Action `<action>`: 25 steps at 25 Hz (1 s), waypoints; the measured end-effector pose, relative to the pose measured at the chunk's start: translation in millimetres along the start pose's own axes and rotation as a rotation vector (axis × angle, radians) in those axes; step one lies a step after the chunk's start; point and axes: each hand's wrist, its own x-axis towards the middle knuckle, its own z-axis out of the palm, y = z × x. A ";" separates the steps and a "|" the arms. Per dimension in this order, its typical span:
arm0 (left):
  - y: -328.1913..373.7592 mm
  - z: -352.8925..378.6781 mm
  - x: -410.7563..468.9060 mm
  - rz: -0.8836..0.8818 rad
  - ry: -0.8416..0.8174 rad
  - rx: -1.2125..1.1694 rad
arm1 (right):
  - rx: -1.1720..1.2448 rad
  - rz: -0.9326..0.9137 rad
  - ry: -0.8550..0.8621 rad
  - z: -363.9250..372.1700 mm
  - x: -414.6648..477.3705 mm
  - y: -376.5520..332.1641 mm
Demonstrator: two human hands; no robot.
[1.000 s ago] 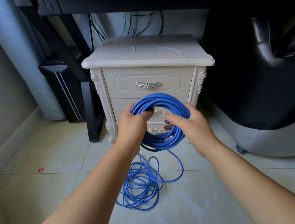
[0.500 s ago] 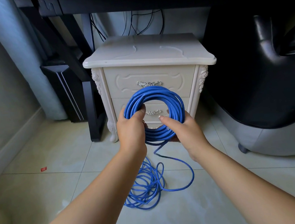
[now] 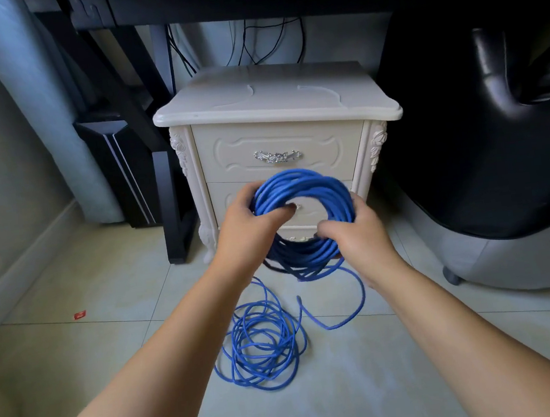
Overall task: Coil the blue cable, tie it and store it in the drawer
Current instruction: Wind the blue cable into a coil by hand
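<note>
The blue cable [image 3: 301, 184] is in two parts: a ring of turns held in the air in front of the nightstand [image 3: 275, 105], and a loose heap [image 3: 262, 347] on the floor [image 3: 374, 396] below, w/ a slack strand joining them. The left hand [image 3: 246, 227] grips the ring's left side, thumb across the front, other fingers curled round behind. The right hand [image 3: 359, 238] holds the lower right part w/ the thumb over the bundle. Its other fingers are hidden behind, so I cannot tell how they lie.

Risks, as I judge them:
- The heap's turns lie crossed over each other. If pulled up fast, they prob. catch & rise as a knot, not as one strand.
- The ring is thick, many turns in only two grips. If one hand lets go to fetch more cable, turns can spring apart, esp. at the top where nothing holds them.
- No tie is visible. W/o one ready, one hand must hold the whole ring alone during the search.
- Both drawers are closed: the upper drawer [image 3: 276, 139] & the lower drawer [image 3: 221, 197], the latter partly hidden behind the ring. Opening needs a free hand.

Room: the ring is close to the nightstand front; touching or not, I cannot tell. On the left a black desk leg [image 3: 170, 203] stands just beside the nightstand, and on the right a black chair [image 3: 501, 165] bulges near. So sideways room is narrow, & a drawer pulled out comes toward the hands. The open floor is on the person's side, around the heap.
</note>
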 end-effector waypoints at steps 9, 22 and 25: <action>-2.7 -10.5 -2.6 0.270 -0.244 0.508 | -0.726 -0.424 -0.063 -3.6 -8.7 -13.7; 0.0 -5.0 1.4 -0.119 0.071 -0.360 | 0.077 -0.041 -0.175 3.3 -7.5 -9.0; 0.6 2.7 -0.5 -0.243 0.119 -0.620 | 0.289 0.068 -0.171 20.8 -14.8 -0.9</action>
